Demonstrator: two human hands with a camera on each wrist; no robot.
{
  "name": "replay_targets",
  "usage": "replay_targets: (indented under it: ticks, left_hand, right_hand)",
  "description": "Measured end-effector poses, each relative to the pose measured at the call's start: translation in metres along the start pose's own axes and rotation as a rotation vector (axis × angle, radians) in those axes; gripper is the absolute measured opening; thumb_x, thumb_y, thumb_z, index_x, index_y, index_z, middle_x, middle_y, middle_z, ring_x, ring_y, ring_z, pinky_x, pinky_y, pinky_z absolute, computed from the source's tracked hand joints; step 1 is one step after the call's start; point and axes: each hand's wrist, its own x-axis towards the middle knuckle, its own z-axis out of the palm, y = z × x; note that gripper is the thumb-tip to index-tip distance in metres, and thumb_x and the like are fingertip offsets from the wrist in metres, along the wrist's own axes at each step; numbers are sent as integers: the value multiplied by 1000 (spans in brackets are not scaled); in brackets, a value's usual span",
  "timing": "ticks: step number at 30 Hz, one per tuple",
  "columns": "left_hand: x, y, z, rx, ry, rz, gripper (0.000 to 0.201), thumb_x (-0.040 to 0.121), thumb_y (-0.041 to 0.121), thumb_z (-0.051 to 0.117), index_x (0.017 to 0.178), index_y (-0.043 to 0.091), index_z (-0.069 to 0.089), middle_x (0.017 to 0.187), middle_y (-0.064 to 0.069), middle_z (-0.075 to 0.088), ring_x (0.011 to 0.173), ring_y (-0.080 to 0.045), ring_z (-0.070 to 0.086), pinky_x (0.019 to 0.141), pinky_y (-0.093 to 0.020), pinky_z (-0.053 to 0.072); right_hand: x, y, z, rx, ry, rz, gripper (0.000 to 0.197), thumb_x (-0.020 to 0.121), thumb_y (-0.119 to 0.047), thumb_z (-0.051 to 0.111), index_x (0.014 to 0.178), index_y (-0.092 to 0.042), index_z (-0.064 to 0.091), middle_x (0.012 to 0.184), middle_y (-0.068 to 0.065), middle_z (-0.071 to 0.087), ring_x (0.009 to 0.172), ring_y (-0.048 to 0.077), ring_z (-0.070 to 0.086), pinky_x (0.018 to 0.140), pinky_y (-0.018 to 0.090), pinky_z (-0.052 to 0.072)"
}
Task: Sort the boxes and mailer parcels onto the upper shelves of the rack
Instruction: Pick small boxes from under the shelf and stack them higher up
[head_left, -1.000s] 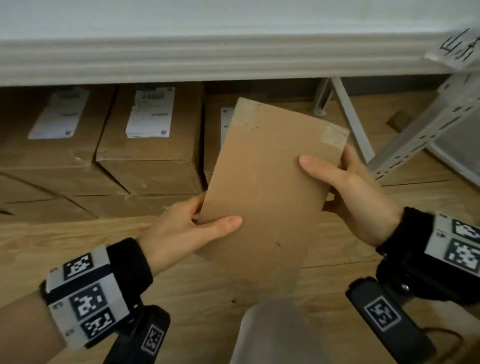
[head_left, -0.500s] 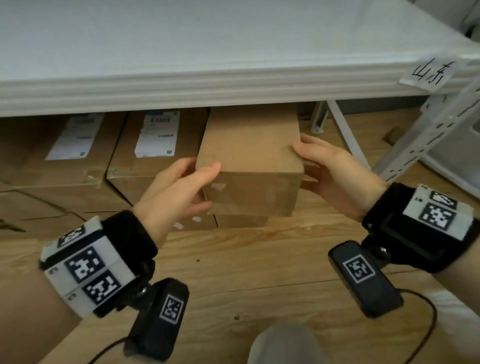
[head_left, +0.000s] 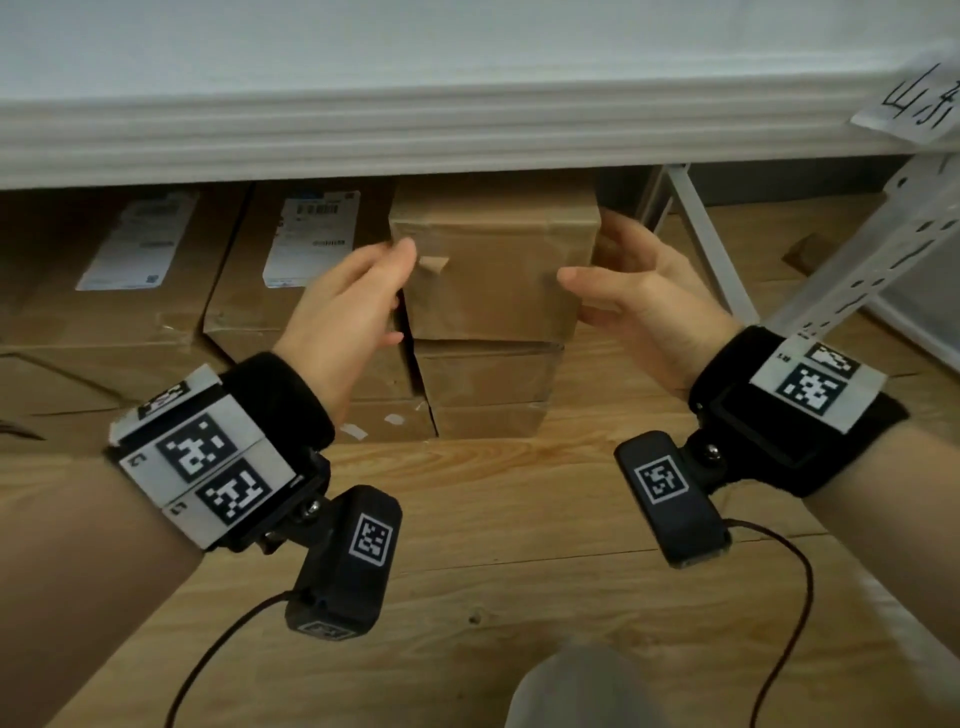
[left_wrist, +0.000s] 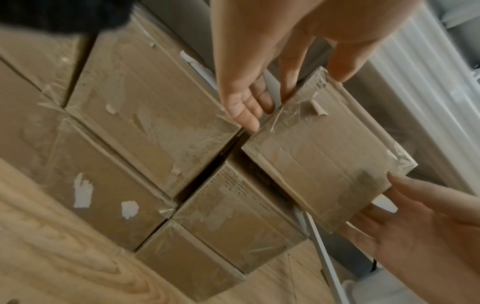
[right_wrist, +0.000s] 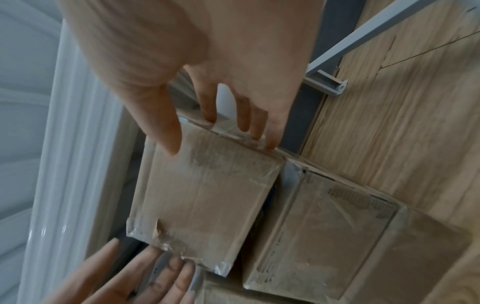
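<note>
A plain taped cardboard box (head_left: 493, 275) lies on top of a stack of two more boxes (head_left: 488, 374) on the floor, under the rack's lowest white shelf (head_left: 467, 135). My left hand (head_left: 384, 291) is at the box's left side with its fingers straight, the tips touching the near left corner (left_wrist: 298, 90). On the other side, my right hand (head_left: 613, 260) has its fingers along the box's right side and its thumb in front of the face. In the right wrist view its fingertips (right_wrist: 257, 131) rest on the box (right_wrist: 207, 195) edge.
Larger cardboard boxes with white shipping labels (head_left: 306, 270) (head_left: 104, 270) fill the space to the left under the shelf. A perforated white rack post (head_left: 872, 249) and brace stand to the right. A handwritten paper tag (head_left: 914, 104) hangs on the shelf edge. Wooden floor (head_left: 519, 519) lies in front.
The box was held up tilted in both hands, then went down flat onto the stack under the shelf. Both hands have since loosened and now lie straight at its sides.
</note>
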Motion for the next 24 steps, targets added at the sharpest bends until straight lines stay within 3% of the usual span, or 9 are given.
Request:
replay_targets:
  ticks: [3, 5, 10, 14, 17, 21, 24]
  left_hand:
    - [1, -6, -3, 31, 33, -29, 52, 87, 67, 44, 126, 34, 54, 118, 10, 62, 106, -6, 60, 85, -31, 51]
    - [3, -9, -5, 44, 47, -34, 59, 85, 71, 42, 126, 30, 56, 115, 9, 64, 102, -6, 62, 81, -30, 51]
    - [6, -13, -4, 84, 67, -17, 43, 87, 68, 44, 108, 36, 62, 105, 15, 68, 98, -5, 63, 74, -29, 49]
    - [7, -9, -1, 92, 77, -46, 32, 90, 59, 47, 105, 34, 61, 107, 12, 65, 95, -4, 63, 71, -27, 48]
    - [6, -1, -1, 95, 67, -122, 35, 89, 58, 50, 110, 33, 60, 109, 12, 65, 94, -4, 64, 70, -27, 49]
    - [1, 17, -5, 111, 45, -275, 20, 87, 57, 55, 95, 39, 56, 105, 12, 63, 94, -5, 65, 77, -30, 54]
    - [-9, 30, -13, 192, 32, -356, 37, 89, 56, 54, 110, 27, 58, 105, 10, 62, 96, -8, 64, 82, -32, 55]
  right_hand:
    - [-1, 8, 7, -48, 36, -35, 75, 72, -32, 74, 141, -28, 44, 136, -2, 56, 125, 15, 53, 104, 45, 45]
    - [-1, 14, 12, -88, 75, -53, 75, 73, -39, 73, 141, -26, 44, 133, -6, 58, 125, 13, 53, 105, 44, 45]
    - [-3, 23, 24, -166, 189, -62, 75, 75, -59, 67, 139, -31, 41, 133, -14, 54, 123, 6, 50, 105, 39, 44]
    - [-5, 17, 28, -221, 221, -53, 77, 77, -57, 66, 143, -28, 37, 130, -19, 50, 118, -3, 48, 98, 24, 43]
    - [-5, 6, 27, -268, 183, 24, 71, 82, -47, 69, 143, -26, 38, 136, -12, 52, 125, 8, 48, 106, 34, 41]
    - [-13, -16, 23, -381, 78, 192, 70, 84, -43, 69, 144, -29, 36, 140, -12, 49, 128, 8, 45, 108, 40, 38]
    - [-22, -37, 20, -530, 12, 304, 81, 84, -47, 67, 150, -25, 26, 150, -4, 40, 137, 15, 38, 111, 42, 35]
